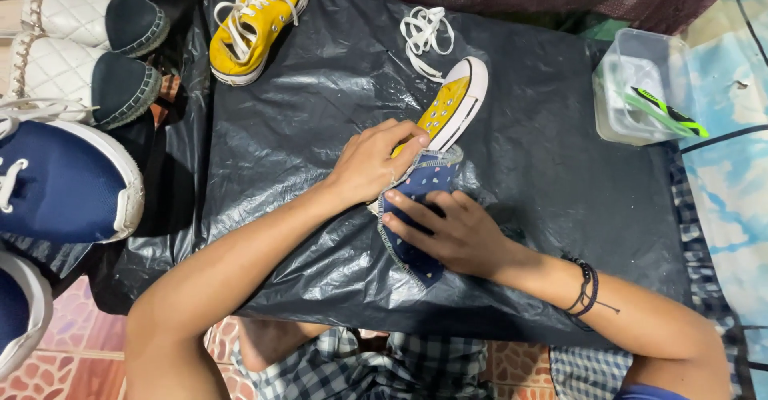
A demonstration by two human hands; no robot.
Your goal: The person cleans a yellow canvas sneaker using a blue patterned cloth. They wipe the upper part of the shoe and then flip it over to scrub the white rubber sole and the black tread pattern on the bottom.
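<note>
A yellow canvas sneaker without laces [453, 106] lies on a black plastic sheet [320, 128], its white toe cap pointing up and right. My left hand [374, 162] grips the sneaker's rear part, covering it. My right hand [452, 232] presses a dark blue cloth with white stitching [416, 196] against the sneaker's side and the sheet. The sneaker's heel is hidden under both hands and the cloth. A black cord bracelet sits on my right wrist.
A second yellow sneaker with white laces [258, 18] lies at the top. A loose white lace [424, 36] rests near it. Navy and white quilted shoes [80, 56] and navy sneakers [64, 180] line the left. A clear tub with a green-handled brush [640, 96] stands right.
</note>
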